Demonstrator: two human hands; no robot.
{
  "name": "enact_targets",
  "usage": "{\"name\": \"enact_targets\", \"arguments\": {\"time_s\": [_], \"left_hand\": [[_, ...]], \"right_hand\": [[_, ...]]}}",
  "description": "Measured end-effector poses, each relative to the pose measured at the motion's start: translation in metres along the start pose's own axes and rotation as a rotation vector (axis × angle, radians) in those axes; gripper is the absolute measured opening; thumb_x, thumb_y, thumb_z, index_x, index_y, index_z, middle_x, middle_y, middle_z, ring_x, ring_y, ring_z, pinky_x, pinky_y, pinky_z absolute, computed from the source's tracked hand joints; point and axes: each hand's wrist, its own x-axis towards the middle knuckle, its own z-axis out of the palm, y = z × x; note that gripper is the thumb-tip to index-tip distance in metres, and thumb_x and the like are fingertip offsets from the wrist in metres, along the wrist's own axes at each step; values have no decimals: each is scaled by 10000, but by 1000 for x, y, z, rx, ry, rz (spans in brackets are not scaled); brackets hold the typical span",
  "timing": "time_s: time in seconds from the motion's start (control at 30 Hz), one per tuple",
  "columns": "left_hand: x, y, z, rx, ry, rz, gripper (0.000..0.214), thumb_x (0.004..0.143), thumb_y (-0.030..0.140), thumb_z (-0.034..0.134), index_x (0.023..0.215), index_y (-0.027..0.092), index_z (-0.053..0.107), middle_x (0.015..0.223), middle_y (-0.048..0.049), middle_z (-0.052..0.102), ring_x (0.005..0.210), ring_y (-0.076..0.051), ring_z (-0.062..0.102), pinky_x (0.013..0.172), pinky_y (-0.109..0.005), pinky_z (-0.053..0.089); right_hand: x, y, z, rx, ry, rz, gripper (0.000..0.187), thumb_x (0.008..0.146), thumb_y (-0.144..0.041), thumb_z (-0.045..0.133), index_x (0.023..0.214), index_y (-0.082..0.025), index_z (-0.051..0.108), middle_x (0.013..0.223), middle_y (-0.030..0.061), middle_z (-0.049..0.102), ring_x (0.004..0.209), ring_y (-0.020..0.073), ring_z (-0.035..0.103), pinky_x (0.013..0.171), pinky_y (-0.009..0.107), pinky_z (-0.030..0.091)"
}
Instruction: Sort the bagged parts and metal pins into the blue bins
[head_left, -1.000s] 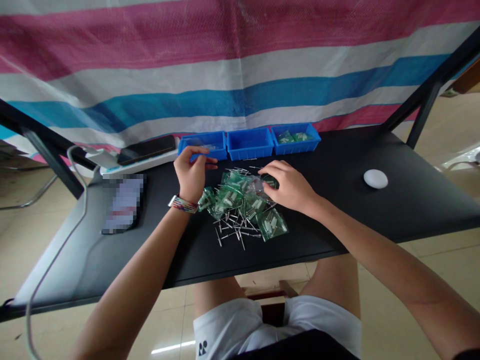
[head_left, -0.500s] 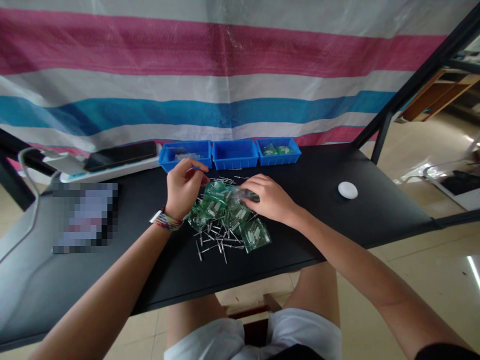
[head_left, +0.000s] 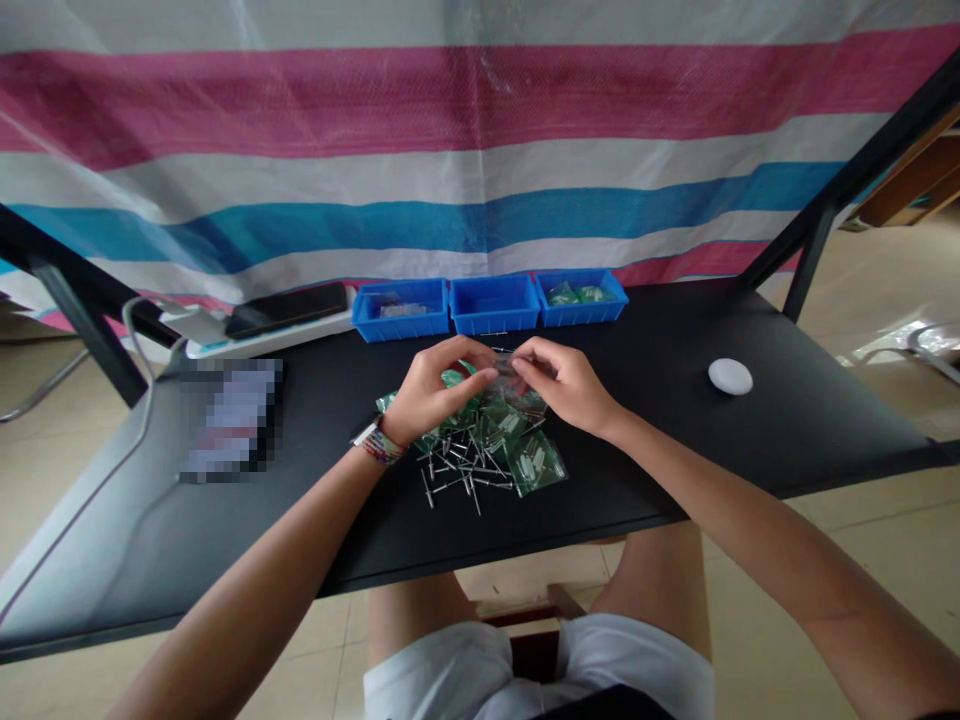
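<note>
A heap of small green-tinted plastic bags [head_left: 534,460] and several loose metal rivets [head_left: 457,478] lies on the black table [head_left: 750,440]. My left hand [head_left: 429,392] and my right hand [head_left: 564,384] meet above the heap, each pinching one side of a small clear bag [head_left: 504,366] held between them. Both hands have their fingers closed on it. A beaded band sits on my left wrist.
Three blue bins stand at the back: the left bin [head_left: 402,309] holds clear bags, the middle bin [head_left: 494,302] looks bare, the right bin [head_left: 581,296] holds green bags. A phone [head_left: 287,306] on a power strip, a blurred card [head_left: 229,418] and a white puck [head_left: 730,376] also lie about.
My left hand came back from the left blue bin to the middle. My right hand lifted off the heap with a clear bag. Both hands now hold that bag together.
</note>
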Motion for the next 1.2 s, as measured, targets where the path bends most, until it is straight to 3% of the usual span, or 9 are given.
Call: {"name": "enact_targets", "arguments": {"time_s": [0.17,0.27,0.47,0.6,0.73,0.87,1.03,1.2], "left_hand": [[-1,3,7,-73,6,-37,235,920,417,800,994,201,746,928,-72,787,817,-195,732,733,-309,602],[0,2,7,-124,34,-59,234,897,410,828,959,203,738,836,-45,760,735,-173,710,685,-291,595],[1,4,7,-261,-3,-140,324,825,388,904,1001,199,708,761,-19,732,661,-159,690,615,-268,565],[2,6,8,-279,0,-137,357,813,405,914,1009,201,697,754,-20,730,654,-164,688,605,-273,557],[2,9,7,-289,17,-120,339,825,419,903,944,207,666,720,0,685,610,-141,635,553,-256,505],[1,8,3,-298,16,-138,371,906,448,820,763,210,574,594,24,590,511,-116,535,487,-243,422],[0,2,0,-347,-26,-142,425,1022,526,619,826,163,719,725,-53,732,624,-160,665,628,-287,545],[0,6,4,-298,27,-175,290,957,438,738,855,167,722,665,-26,731,613,-153,674,636,-264,551]], "right_hand": [[0,0,8,294,-27,112,357,926,-551,763,1012,-218,666,884,31,756,698,187,732,674,335,597],[-1,-3,8,324,7,127,356,880,-519,819,1015,-225,670,904,33,759,685,181,724,659,331,598],[1,-7,4,256,50,90,370,894,-541,799,792,-204,685,712,-9,633,617,149,620,585,288,521],[3,-4,1,294,58,119,338,871,-526,820,905,-193,780,675,-22,648,522,115,539,500,263,442],[3,-3,1,400,61,163,352,836,-515,858,950,-184,832,571,-40,626,484,111,534,502,260,490],[1,-5,2,435,59,150,346,847,-489,858,1055,-213,855,854,49,818,662,177,735,629,326,623],[-2,-7,-2,318,70,13,280,912,-371,790,1157,-247,843,1163,69,833,913,234,800,768,378,649],[-6,-8,-5,275,-3,-49,314,982,-315,672,1263,-270,803,1290,54,797,1082,250,778,867,396,630]]}}
